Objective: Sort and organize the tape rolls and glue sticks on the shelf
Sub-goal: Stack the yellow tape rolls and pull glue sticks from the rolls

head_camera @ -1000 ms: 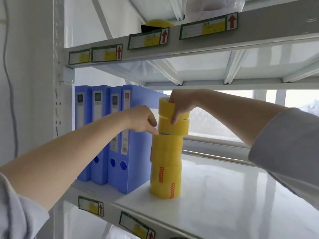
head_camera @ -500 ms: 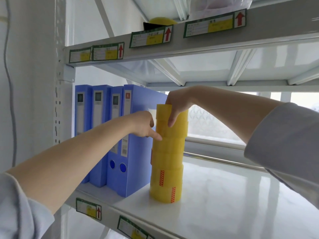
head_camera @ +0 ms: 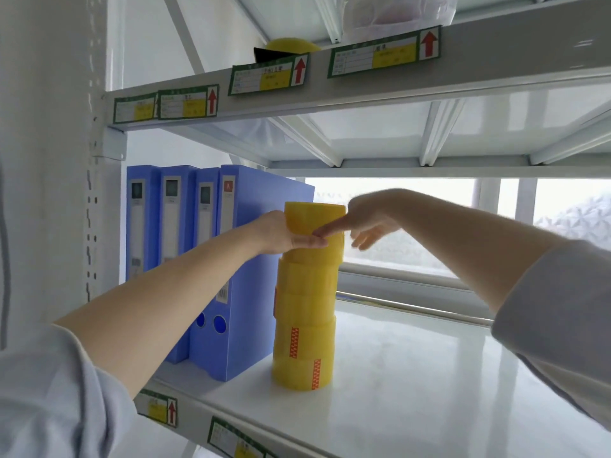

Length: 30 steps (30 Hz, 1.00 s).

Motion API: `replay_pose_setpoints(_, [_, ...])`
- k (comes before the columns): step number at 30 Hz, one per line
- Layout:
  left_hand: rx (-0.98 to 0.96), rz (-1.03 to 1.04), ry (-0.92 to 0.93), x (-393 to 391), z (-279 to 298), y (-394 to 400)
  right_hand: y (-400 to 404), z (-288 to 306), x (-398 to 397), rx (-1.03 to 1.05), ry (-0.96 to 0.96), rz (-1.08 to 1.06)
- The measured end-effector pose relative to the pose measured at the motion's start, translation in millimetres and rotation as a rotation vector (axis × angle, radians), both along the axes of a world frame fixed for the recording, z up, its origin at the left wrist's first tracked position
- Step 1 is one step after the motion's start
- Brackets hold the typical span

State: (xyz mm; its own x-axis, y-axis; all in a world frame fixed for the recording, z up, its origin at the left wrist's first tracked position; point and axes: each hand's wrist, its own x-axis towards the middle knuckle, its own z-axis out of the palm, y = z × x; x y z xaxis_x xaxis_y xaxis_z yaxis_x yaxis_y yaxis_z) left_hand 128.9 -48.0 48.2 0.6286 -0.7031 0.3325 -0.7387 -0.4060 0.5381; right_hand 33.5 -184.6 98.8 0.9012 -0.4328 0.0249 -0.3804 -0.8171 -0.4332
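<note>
A tall stack of several yellow tape rolls (head_camera: pixel 305 312) stands upright on the white shelf board (head_camera: pixel 413 385), just right of the blue binders. My left hand (head_camera: pixel 284 234) is wrapped around the front of the upper rolls, thumb across them. Blurred with motion, my right hand (head_camera: pixel 360 223) sits at the right side of the top roll (head_camera: pixel 314 214), fingers spread, one fingertip touching the roll near my left thumb. No glue sticks are in view.
Several blue binders (head_camera: pixel 211 259) stand at the shelf's left end against the white upright post (head_camera: pixel 66 160). The shelf above (head_camera: pixel 363 84) carries labels, a yellow object (head_camera: pixel 291 46) and a plastic bag (head_camera: pixel 396 14). A window is behind.
The two upper rolls came down onto the stack. My right hand let go of the top roll and slid to its right side; my left hand moved up to clasp the upper rolls.
</note>
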Motion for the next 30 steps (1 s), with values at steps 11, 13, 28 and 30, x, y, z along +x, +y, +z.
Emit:
replay_pose_setpoints(11, [-0.074, 0.01, 0.01, 11, -14, -12, -11, -31, 14, 0.269, -0.211, 0.05])
replay_pose_setpoints(13, [-0.066, 0.013, 0.006, 13, -14, -11, -9, -31, 15, 0.261, -0.218, 0.045])
replay_pose_setpoints(28, [-0.08, 0.007, 0.042, 18, -21, -19, -12, -37, 5, 0.304, -0.112, 0.097])
replay_pose_setpoints(30, [-0.065, -0.032, 0.064, 17, -26, -18, -13, -43, 3, 0.279, -0.054, 0.095])
